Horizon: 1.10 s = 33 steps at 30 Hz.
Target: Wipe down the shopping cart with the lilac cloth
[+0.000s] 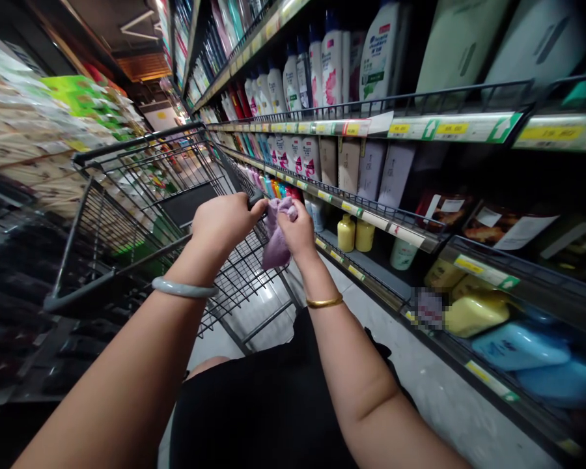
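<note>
My left hand (227,221) is closed around the dark handle (122,277) of a shopping cart (141,176), close to the handle's right end. A grey-white bangle circles that wrist. My right hand (300,228) pinches a crumpled purple cloth (275,251), which hangs down beside the end of the handle. It wears a gold bracelet (325,301). Wire mesh shows in the cart's basket, with a dark panel (190,203) at its near side. Part of the handle is hidden under my left fingers.
Along the right runs a shelf unit with shampoo bottles (332,62), boxes (371,169), yellow bottles (346,232) and blue bottles (520,345). Its wire-edged shelves carry price labels (452,129). Packaged goods (78,107) are stacked at the left, blurred. Pale tiled floor (449,391) lies below.
</note>
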{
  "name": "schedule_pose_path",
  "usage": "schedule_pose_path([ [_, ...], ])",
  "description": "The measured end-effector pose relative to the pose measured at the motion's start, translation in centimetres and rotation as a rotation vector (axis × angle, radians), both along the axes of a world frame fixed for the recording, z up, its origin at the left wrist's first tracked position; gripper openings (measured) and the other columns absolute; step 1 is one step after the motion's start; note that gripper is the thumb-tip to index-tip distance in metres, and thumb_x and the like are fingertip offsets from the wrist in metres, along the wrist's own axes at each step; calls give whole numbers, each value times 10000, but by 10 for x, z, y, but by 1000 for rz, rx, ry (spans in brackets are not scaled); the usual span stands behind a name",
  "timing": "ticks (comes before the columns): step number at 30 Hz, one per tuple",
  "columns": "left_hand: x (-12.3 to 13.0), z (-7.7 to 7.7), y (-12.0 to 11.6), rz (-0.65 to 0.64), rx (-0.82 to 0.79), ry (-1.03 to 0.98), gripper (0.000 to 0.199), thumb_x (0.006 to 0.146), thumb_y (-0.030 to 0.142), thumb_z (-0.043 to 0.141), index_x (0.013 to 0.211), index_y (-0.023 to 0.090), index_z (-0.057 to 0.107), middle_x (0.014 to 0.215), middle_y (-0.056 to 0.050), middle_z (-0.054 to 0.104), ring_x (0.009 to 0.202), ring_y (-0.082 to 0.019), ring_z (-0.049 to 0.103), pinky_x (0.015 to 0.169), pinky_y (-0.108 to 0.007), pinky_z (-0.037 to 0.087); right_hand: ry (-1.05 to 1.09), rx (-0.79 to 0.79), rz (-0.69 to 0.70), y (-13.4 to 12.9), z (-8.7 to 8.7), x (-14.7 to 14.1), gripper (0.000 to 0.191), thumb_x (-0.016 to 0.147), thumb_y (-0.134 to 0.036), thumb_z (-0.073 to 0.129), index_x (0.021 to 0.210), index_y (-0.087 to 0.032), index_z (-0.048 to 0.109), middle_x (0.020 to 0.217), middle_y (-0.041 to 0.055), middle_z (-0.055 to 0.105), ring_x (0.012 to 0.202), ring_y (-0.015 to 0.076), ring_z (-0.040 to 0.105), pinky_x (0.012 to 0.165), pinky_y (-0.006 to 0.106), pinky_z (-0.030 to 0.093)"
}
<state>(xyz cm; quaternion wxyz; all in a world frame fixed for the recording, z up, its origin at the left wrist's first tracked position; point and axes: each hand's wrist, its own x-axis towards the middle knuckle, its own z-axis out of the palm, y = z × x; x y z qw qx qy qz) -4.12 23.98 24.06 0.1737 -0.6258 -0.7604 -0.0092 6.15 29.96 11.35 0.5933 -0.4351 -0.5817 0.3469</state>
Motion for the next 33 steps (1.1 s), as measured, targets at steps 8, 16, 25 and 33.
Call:
schedule_pose_path([
  [8, 1, 0, 3, 14, -8, -17, 766, 945, 749, 266, 1091, 186, 765, 1067, -217, 778, 1009, -427, 733, 772, -467, 556, -57, -91, 0, -3, -3, 4, 234, 917, -307, 597, 1107, -211, 693, 1106, 80, 781, 1018, 225, 722, 934, 329, 551],
  [16, 4, 3, 5, 11, -37, -37, 808, 941, 763, 246, 1161, 181, 763, 1133, -239, 772, 1055, -440, 724, 797, -475, 550, -7, -148, 26, 1, -9, -2, 293, 957, -318, 544, 1212, -222, 652, 1151, 67, 767, 1032, 204, 707, 937, 302, 553],
  [25, 3, 1, 16, 22, -44, -28, 824, 930, 798, 247, 1155, 195, 762, 1132, -237, 777, 1044, -406, 731, 814, -433, 545, 165, -61, -11, -3, 1, -4, 294, 956, -310, 531, 1210, -206, 636, 1165, 53, 759, 1016, 166, 705, 905, 246, 552],
  [33, 4, 6, 27, 11, -108, -70, 757, 948, 752, 255, 1134, 198, 735, 1149, -213, 781, 1084, -398, 729, 820, -418, 543, -97, -265, -4, 8, -22, 4, 233, 864, -280, 656, 1089, -233, 694, 1050, 62, 773, 1012, 232, 721, 897, 304, 553],
])
